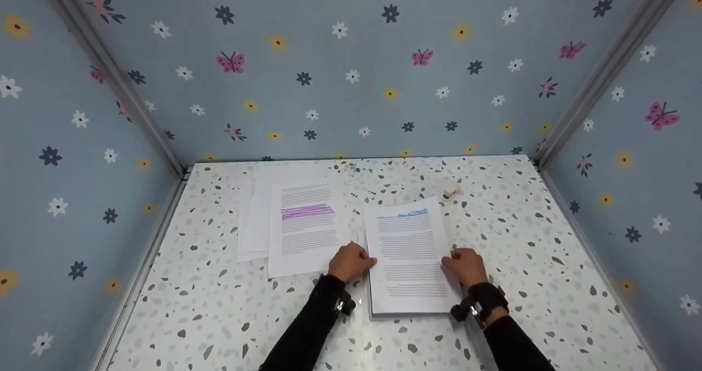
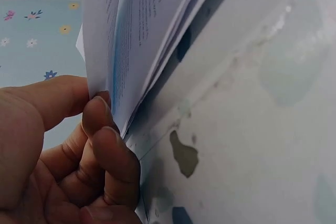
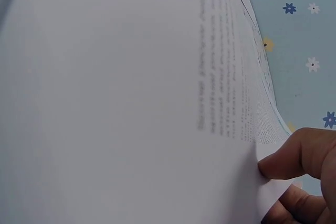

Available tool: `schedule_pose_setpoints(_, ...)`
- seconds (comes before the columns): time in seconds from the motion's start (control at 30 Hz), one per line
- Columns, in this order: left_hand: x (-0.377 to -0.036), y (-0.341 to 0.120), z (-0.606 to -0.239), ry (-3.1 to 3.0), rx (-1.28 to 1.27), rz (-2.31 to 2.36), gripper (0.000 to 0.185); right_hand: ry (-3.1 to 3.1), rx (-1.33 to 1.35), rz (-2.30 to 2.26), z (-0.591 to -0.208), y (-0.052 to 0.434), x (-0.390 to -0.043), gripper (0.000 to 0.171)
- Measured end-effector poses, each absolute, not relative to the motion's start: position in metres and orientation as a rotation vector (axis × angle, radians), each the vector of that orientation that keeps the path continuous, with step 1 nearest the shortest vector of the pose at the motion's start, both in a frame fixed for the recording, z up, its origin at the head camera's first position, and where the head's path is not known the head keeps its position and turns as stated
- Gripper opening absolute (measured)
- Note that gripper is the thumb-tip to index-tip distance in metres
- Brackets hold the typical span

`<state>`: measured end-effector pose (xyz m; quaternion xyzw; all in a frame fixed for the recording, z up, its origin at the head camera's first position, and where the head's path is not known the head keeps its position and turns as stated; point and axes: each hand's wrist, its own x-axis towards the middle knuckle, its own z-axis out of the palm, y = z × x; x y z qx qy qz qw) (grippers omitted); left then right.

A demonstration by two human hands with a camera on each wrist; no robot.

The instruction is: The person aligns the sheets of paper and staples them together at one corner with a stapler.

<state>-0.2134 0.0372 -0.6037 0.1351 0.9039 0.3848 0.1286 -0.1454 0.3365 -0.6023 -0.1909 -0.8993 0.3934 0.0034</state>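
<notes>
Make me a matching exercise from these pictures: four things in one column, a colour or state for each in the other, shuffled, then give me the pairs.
Things
1. Left hand
2. Sheet between the hands
3. Right hand
4. Printed sheet on the left

Colours and states
A. Bears a purple marking across some of its lines
B. Pinches paper at the right edge
C. Bears a blue marking near its top
D. Pinches paper at the left edge

Pairs: 1-D, 2-C, 3-B, 4-A
</notes>
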Motion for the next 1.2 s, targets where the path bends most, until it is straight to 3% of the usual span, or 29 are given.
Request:
schedule_pose_setpoints(0.6, -0.2089, 0.0374, -0.6053, 2.680, 0.465, 1.085, 0.050, -2.834, -0.554, 1.219, -0.6015, 0.3337, -0.1443, 0.040)
schedule_pose_setpoints(1.2, -0.2049, 0.0418, -0.6024, 2.742, 0.432, 1.005, 0.046, -2.844, -0.537, 1.180, -0.6013, 0.3310, -0.1438, 0.040)
